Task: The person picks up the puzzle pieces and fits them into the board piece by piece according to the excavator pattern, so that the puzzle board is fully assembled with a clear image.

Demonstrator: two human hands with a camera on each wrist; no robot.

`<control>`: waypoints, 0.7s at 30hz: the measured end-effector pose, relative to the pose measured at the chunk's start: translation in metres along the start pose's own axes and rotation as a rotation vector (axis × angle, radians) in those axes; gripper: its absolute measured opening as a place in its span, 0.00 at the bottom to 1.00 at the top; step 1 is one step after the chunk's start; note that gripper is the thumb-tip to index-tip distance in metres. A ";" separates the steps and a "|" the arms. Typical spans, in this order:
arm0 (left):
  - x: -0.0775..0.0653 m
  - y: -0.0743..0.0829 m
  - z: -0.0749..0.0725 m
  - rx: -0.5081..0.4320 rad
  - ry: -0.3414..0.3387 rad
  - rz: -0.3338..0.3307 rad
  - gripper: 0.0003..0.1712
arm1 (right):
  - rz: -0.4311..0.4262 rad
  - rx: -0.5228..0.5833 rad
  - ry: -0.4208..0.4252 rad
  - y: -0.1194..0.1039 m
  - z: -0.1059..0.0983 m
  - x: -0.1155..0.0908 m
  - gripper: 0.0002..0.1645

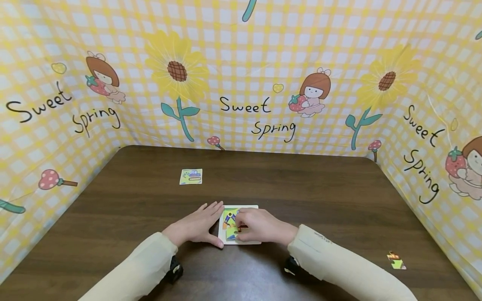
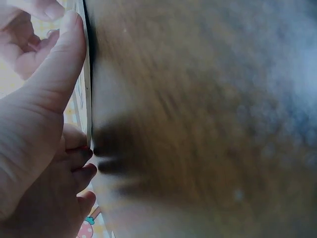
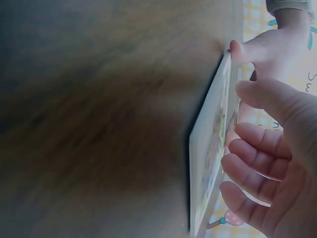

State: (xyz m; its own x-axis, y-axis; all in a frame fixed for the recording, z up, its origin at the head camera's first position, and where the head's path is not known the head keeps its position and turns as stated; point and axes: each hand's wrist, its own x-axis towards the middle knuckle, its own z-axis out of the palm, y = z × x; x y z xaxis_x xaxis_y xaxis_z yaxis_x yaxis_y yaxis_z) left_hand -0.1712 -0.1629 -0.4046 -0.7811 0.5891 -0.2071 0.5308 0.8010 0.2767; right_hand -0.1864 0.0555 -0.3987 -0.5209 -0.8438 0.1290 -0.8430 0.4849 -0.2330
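A white puzzle tray (image 1: 250,243) lies on the table, partly filled with colourful picture pieces (image 1: 228,215). My left hand (image 1: 199,223) rests along its left edge, fingers stretched forward and thumb at the near corner. Over the tray, my right hand (image 1: 260,225) pinches a green puzzle piece (image 1: 230,234) with a blue corner between thumb and forefinger. In the right wrist view that piece shows edge-on as a thin strip (image 3: 237,106), raised off the tray. The right hand hides the tray's right part.
A square picture card (image 1: 191,176) lies farther back on the left of the brown table (image 1: 293,179). Another puzzle piece (image 1: 397,263) lies far to the right, beyond the right sleeve. A yellow checked cloth (image 1: 241,62) walls the table's back and sides.
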 end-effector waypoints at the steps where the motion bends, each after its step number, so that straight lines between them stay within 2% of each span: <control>1: 0.000 0.000 0.000 0.001 0.000 0.002 0.61 | 0.000 -0.004 -0.001 0.000 0.002 0.002 0.10; 12: 0.000 0.000 0.000 0.020 0.006 0.017 0.60 | 0.006 -0.014 -0.032 -0.005 0.006 0.012 0.10; 21: 0.000 0.000 0.000 0.023 0.011 0.022 0.60 | -0.047 -0.040 0.007 -0.003 0.009 0.011 0.07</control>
State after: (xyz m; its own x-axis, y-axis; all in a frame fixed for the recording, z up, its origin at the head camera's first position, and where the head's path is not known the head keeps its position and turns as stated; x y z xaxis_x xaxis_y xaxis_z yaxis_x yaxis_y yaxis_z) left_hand -0.1713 -0.1631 -0.4046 -0.7726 0.6057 -0.1904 0.5555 0.7901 0.2592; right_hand -0.1882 0.0423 -0.4049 -0.4811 -0.8645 0.1456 -0.8713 0.4534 -0.1876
